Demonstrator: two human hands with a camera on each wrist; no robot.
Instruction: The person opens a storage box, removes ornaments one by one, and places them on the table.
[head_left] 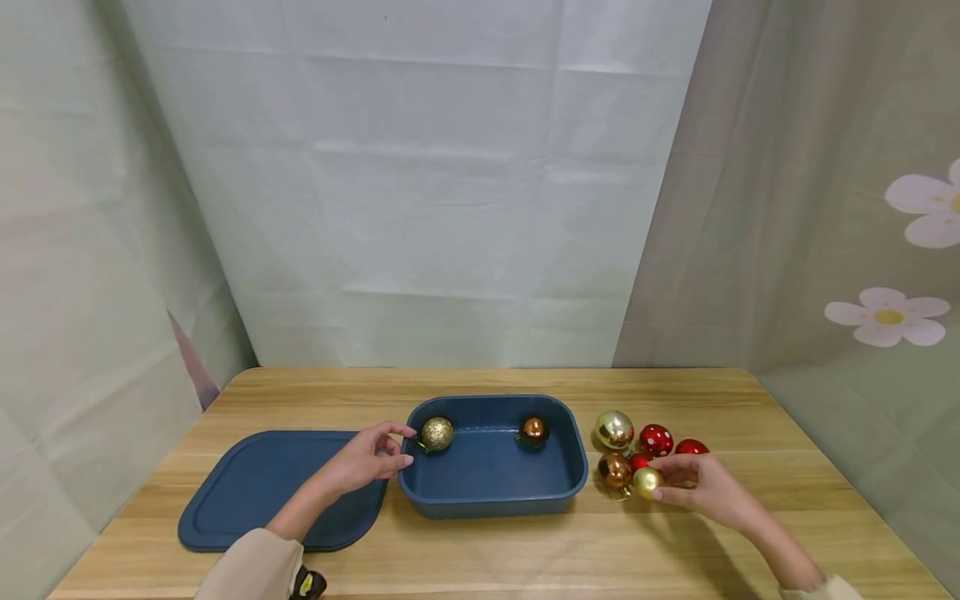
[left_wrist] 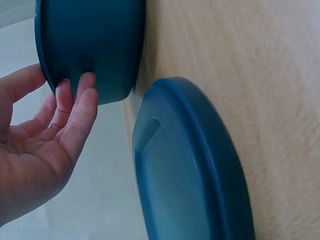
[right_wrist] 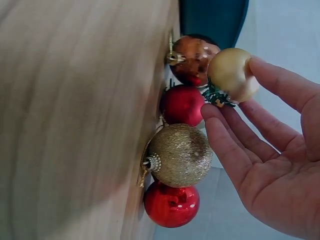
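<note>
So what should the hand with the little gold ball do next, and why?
Probably lift the gold ball over into the blue tub. The right hand already pinches it, two balls lie inside the tub, and the left hand touches its rim.

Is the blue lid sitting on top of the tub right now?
No, the blue lid lies flat on the table to the left of the open tub, which holds two ornaments.

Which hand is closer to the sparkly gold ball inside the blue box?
Left. The left hand touches the box's end wall right beside the sparkly gold ball. The right hand is outside the box's far end, holding a small gold ball.
</note>
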